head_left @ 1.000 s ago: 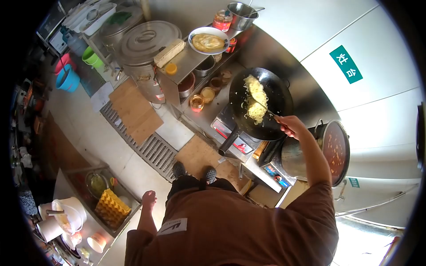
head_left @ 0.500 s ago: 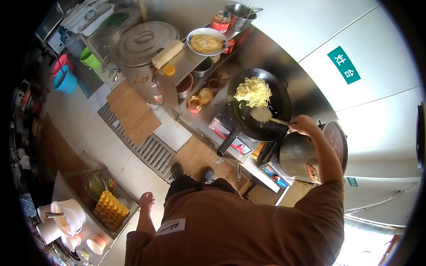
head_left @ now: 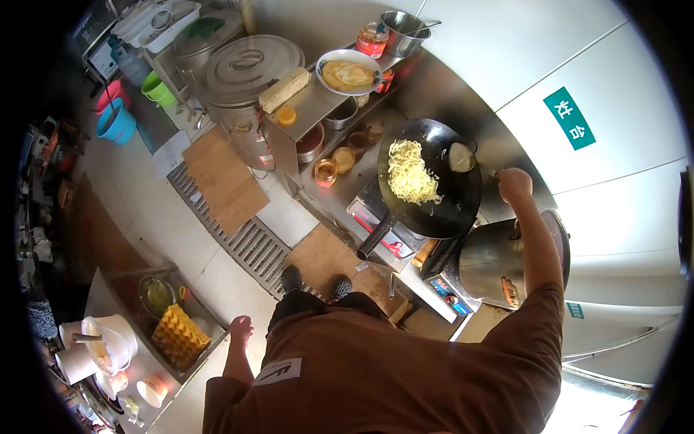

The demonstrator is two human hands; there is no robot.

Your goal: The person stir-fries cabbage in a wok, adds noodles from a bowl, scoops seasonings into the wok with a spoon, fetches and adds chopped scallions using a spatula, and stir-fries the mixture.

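noodles (head_left: 410, 173) are in the wok (head_left: 454, 206), left of the right hand (head_left: 515, 186), pile running roughly near-to-far from those fingers. they're clenched on the ladle (head_left: 461, 158), its head in between, handle kinda hard to see. left hand (head_left: 242, 328) is loosely open, way farther off.

Legible text: I read two white characters, "灶台", on the green sign (head_left: 570, 118), which is fixed to the white wall (head_left: 625, 83) beyond the worktop's (head_left: 499, 197) back edge and appears tilted in my view. Illegible markings: the small green sign (head_left: 575, 310) on the lower wall, the blue label (head_left: 449, 296) and the red-and-white label (head_left: 396, 244) at the worktop's front edge, the orange-red sticker (head_left: 510, 292) on the large pot (head_left: 481, 264), the jar label (head_left: 370, 48), and the white patch (head_left: 277, 372) on the brown shirt (head_left: 390, 362) are too small or blurred for me to read.
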